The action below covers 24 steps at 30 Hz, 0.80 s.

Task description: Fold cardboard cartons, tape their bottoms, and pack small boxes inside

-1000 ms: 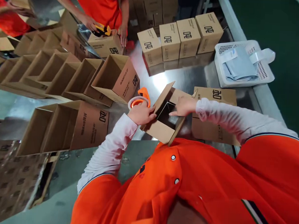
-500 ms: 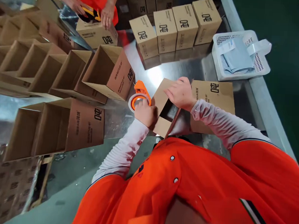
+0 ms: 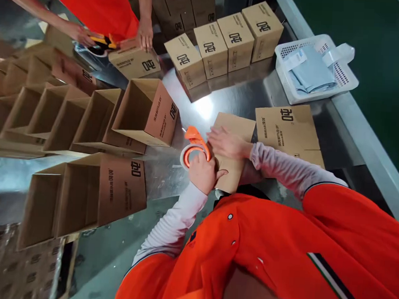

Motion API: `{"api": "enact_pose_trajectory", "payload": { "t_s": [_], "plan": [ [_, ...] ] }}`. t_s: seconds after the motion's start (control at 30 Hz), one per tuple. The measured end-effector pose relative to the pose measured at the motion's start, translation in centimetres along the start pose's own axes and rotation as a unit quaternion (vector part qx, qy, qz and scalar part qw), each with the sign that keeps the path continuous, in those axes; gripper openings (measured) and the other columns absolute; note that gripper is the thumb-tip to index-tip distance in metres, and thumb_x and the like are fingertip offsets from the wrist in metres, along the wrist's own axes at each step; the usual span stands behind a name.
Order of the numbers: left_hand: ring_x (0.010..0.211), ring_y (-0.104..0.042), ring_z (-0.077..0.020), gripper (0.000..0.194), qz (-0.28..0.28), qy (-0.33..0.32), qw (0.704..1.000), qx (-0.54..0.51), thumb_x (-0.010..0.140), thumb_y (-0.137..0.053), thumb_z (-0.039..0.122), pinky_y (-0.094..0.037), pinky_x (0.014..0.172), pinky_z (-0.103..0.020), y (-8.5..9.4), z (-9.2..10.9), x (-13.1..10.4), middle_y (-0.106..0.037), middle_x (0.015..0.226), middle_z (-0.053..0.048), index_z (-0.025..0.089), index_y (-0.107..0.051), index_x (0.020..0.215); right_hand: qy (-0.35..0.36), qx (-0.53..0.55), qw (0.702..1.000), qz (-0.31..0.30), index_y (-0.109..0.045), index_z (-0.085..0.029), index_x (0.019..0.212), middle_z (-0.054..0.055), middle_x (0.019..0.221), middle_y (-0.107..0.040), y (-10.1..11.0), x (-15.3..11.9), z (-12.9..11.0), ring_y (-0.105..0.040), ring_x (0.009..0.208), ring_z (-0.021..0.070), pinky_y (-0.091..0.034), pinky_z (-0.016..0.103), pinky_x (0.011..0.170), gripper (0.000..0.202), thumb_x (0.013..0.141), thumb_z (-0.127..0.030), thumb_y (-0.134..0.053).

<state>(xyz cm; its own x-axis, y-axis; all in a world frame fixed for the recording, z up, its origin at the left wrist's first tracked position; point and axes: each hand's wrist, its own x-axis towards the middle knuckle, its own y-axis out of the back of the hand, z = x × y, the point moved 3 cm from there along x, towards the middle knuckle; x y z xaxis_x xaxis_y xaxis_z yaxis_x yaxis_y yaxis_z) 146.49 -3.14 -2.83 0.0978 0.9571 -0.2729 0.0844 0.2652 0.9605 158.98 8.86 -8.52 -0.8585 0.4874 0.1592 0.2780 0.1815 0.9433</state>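
Note:
My left hand [image 3: 202, 172] is wrapped round an orange tape dispenser [image 3: 194, 135] with a roll of tape, held against the left side of a small cardboard box [image 3: 230, 172]. The thumb of that hand reaches onto the box top. Lying flat across the folded-down flaps is my right hand [image 3: 229, 143], fingers stretched out to the left. The box stands on the metal table in front of my body, and its inside is hidden. Right beside it is a larger printed carton [image 3: 288, 131], partly behind my right sleeve.
Open cartons [image 3: 121, 192] stand in rows on the left. Several closed boxes [image 3: 236, 43] line the back of the metal table [image 3: 218, 99]. A white basket [image 3: 284, 74] holds folded blue-grey material. Across the table, a co-worker's hands [image 3: 145, 34] work on another box.
The box's flaps have come down over its opening. My right hand has gone from gripping the flap edge to lying flat on top. The view has shifted slightly.

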Motion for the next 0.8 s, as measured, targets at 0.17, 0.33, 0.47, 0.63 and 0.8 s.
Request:
{"api": "enact_pose_trajectory", "payload": {
  "t_s": [0.17,0.33,0.47,0.63,0.8],
  "plan": [
    [0.109,-0.06,-0.0391,0.071,-0.014,0.014,1.0,0.008,0.094,-0.057,0.078,-0.046,0.088,-0.045,-0.2,-0.6,0.6,-0.061,0.113,-0.021,0.02,-0.079,0.128,0.135,-0.009,0.99,-0.025,-0.051,-0.002,0.159,0.024,0.168,-0.04,-0.7,-3.2,-0.6,-0.033,0.162,0.0347,-0.023,0.062,0.133,0.076,0.108,-0.059,-0.045],
    [0.104,-0.061,-0.0384,0.076,-0.061,0.012,0.998,0.005,0.083,-0.074,0.076,-0.047,0.088,-0.045,-0.2,-1.2,0.3,-0.061,0.107,-0.019,0.024,-0.077,0.138,0.13,-0.001,0.99,-0.054,-0.047,-0.004,0.163,0.023,0.171,-0.034,-0.4,-2.6,-0.3,-0.028,0.164,0.0349,-0.019,0.062,0.134,0.079,0.107,-0.06,-0.046],
    [0.105,-0.06,-0.0379,0.083,-0.1,0.002,0.995,-0.008,0.075,-0.085,0.071,-0.048,0.092,-0.045,-0.2,-2.3,-0.5,-0.06,0.108,-0.017,0.024,-0.075,0.143,0.13,0.016,0.989,-0.072,-0.04,0.0,0.166,0.025,0.172,-0.03,0.2,-2.7,-0.5,-0.023,0.166,0.0371,-0.014,0.065,0.135,0.084,0.109,-0.061,-0.043],
    [0.106,-0.059,-0.0378,0.083,-0.137,0.017,0.99,-0.011,0.076,-0.086,0.069,-0.048,0.094,-0.046,-0.4,-3.6,-1.8,-0.059,0.11,-0.016,0.025,-0.073,0.145,0.13,0.039,0.987,-0.082,-0.041,-0.003,0.167,0.023,0.175,-0.026,0.6,-2.8,-0.7,-0.02,0.166,0.0391,-0.01,0.068,0.135,0.082,0.108,-0.06,-0.046],
    [0.106,-0.058,-0.0369,0.082,-0.144,0.014,0.989,-0.017,0.075,-0.088,0.066,-0.048,0.097,-0.046,-0.8,-4.1,-2.4,-0.058,0.11,-0.016,0.024,-0.074,0.144,0.134,0.04,0.985,-0.101,-0.037,0.002,0.167,0.026,0.175,-0.021,1.0,-2.8,-0.8,-0.016,0.166,0.0413,-0.007,0.07,0.134,0.086,0.108,-0.06,-0.045]
  ]
}}
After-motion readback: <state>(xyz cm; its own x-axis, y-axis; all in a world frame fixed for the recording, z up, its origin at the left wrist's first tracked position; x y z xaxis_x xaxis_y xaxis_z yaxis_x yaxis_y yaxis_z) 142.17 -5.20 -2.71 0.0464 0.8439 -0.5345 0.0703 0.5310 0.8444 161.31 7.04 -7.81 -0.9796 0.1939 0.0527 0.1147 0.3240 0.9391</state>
